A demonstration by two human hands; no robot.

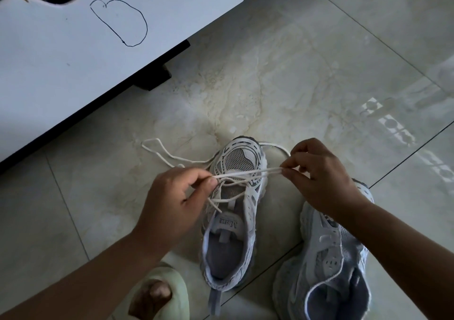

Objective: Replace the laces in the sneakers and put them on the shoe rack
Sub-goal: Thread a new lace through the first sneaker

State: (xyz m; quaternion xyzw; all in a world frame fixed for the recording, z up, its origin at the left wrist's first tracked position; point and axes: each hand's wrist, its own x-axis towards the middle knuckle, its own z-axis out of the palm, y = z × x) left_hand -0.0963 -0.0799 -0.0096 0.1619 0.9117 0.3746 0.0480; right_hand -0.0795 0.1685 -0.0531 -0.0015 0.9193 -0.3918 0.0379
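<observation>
A white and grey sneaker [233, 226] stands on the tiled floor with its toe pointing away from me. A cream lace [248, 172] is threaded through its eyelets and stretched taut across the toe end. My left hand [172, 201] pinches the lace on the left side of the shoe. On the right side, my right hand [321, 179] pinches the doubled lace. Loose lace loops [159, 151] trail on the floor to the left, and another arcs behind the toe. The second sneaker [326, 265] lies at lower right, partly under my right forearm.
A white cabinet panel [73, 49] with a pen scribble fills the upper left, standing on a dark foot [152, 78]. My foot in a pale green slipper [157, 292] is at the bottom. Glossy marble floor tiles [319, 73] stretch away to the right.
</observation>
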